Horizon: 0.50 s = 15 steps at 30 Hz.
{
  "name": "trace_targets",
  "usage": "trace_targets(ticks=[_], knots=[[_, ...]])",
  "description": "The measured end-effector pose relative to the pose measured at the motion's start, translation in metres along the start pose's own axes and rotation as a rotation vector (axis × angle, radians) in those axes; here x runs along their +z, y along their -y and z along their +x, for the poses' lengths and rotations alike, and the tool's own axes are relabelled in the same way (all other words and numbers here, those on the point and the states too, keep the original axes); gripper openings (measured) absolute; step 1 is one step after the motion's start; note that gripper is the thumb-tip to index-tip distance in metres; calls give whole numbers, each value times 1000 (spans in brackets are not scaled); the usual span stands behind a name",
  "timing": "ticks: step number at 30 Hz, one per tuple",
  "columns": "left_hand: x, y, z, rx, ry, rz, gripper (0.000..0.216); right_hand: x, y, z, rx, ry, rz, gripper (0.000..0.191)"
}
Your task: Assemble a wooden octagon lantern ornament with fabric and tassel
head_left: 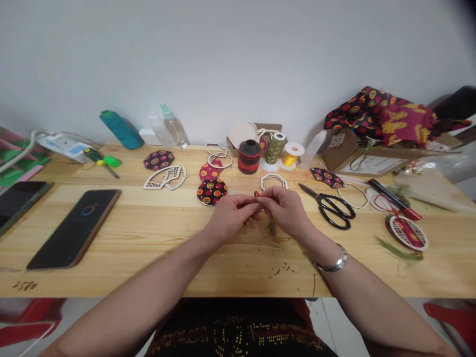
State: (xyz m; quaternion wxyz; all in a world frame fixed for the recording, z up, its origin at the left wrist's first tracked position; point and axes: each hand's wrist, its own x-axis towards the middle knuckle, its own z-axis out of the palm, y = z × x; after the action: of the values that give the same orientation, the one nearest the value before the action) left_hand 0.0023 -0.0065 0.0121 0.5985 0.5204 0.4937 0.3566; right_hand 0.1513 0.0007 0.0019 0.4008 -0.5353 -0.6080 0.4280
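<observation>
Over the wooden table [148, 248], the left hand [231, 212] and right hand [284, 207] met. Black-handled scissors [320, 198] lay just right of them. Olive-green threads [272, 228] showed below the right hand; between the hands — pinched in both sets of fingertips — was a small red piece [256, 194].

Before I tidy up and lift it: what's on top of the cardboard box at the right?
Crumpled patterned fabric, dark and maroon, is heaped over the cardboard box. Whatever lies inside, beneath the fabric, is hidden.
</observation>
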Motion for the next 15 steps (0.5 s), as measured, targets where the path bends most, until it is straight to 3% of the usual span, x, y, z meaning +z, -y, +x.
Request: trace_targets(ticks=[15], knots=[[-1, 3, 0, 56, -66, 14, 12, 0, 2, 0, 48, 31, 145, 15]])
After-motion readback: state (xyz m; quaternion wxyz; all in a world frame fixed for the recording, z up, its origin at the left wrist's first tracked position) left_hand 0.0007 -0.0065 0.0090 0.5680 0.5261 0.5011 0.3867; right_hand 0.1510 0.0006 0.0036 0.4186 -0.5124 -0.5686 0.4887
